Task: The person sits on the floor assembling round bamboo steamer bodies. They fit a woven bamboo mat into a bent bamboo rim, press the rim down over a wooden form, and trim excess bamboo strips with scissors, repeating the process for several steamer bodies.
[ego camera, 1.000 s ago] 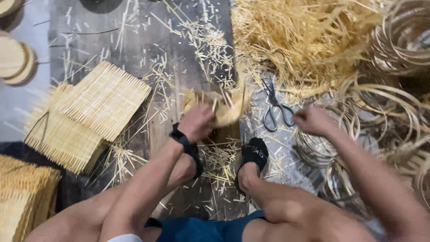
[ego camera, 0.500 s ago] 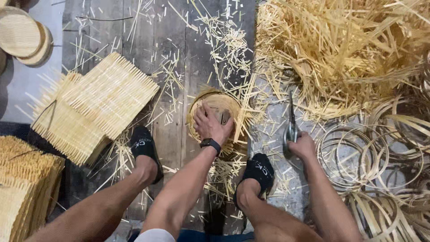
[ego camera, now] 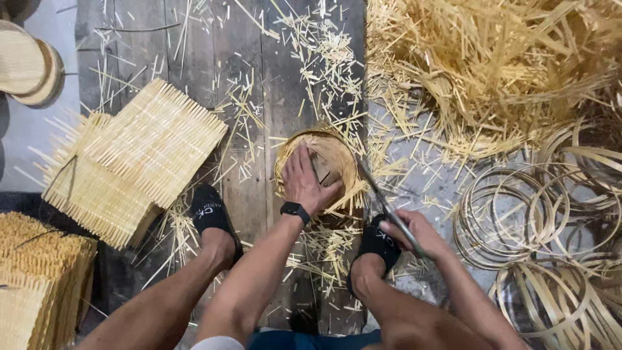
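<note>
My left hand (ego camera: 306, 180) presses flat on a round woven bamboo tray (ego camera: 337, 155) that lies on the dark wooden floor between my feet. A black watch sits on that wrist. My right hand (ego camera: 414, 234) grips metal scissors (ego camera: 379, 194), whose blades point up and left toward the tray's right rim. Loose ends of bamboo strips stick out around the tray's edge.
Square woven bamboo mats (ego camera: 129, 159) are stacked at left, more at bottom left (ego camera: 39, 285). Round finished trays (ego camera: 26, 61) lie at top left. A heap of bamboo strips (ego camera: 505, 71) fills the top right; bamboo hoops (ego camera: 538, 220) lie at right. My feet wear black sandals (ego camera: 210, 214).
My left hand set the round tray down on the floor and now presses on it. My right hand picked the scissors up from the floor and brought them toward the tray.
</note>
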Motion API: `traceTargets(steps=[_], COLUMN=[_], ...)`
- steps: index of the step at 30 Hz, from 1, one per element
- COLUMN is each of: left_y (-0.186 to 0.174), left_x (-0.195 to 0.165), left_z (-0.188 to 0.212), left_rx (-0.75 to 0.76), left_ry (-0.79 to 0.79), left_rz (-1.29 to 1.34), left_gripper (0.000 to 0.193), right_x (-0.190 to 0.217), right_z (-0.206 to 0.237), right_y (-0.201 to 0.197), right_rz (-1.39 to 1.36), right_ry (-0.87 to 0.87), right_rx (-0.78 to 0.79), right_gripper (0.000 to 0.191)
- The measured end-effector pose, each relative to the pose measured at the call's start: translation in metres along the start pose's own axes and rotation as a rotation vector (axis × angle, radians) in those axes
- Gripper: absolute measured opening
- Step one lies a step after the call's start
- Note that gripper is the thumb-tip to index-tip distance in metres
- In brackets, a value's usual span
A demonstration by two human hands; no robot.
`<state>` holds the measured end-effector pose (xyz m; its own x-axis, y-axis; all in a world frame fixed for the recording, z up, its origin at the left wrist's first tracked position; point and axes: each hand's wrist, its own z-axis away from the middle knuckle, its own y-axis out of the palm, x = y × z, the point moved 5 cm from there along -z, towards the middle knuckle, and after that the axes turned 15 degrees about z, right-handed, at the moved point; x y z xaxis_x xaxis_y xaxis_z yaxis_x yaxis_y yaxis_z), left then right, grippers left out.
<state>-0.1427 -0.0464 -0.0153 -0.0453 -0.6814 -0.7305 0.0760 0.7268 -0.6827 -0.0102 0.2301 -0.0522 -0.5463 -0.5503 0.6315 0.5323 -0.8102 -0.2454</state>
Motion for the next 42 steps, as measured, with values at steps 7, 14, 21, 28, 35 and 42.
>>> traceTargets(steps=[7, 14, 21, 28, 35, 42], left_y=[0.007, 0.024, 0.016, 0.008, 0.002, -0.007], left_x=[-0.002, 0.004, 0.006, 0.004, -0.022, -0.024], left_z=[0.005, 0.020, 0.012, 0.010, 0.007, 0.001], left_rx=[0.035, 0.062, 0.075, 0.200, 0.263, 0.370], left_ry=[-0.207, -0.319, -0.247, -0.094, 0.002, 0.063], left_rz=[-0.103, -0.102, -0.102, -0.088, -0.149, -0.121], left_gripper=[0.127, 0.135, 0.131, 0.129, 0.124, 0.125], right_x=[-0.060, 0.067, 0.094, 0.067, 0.067, 0.088], right_z=[0.016, 0.017, -0.012, -0.010, -0.047, -0.060], right_y=[-0.037, 0.002, 0.005, -0.041, -0.049, -0.061], right_rz=[-0.470, -0.310, -0.059, 0.783, 1.154, 1.210], right_ry=[0.237, -0.224, 0.161, -0.185, 0.070, 0.065], right_rx=[-0.422, -0.637, -0.229, -0.693, -0.575, -0.475], right_gripper=[0.044, 0.037, 0.048, 0.055, 0.051, 0.068])
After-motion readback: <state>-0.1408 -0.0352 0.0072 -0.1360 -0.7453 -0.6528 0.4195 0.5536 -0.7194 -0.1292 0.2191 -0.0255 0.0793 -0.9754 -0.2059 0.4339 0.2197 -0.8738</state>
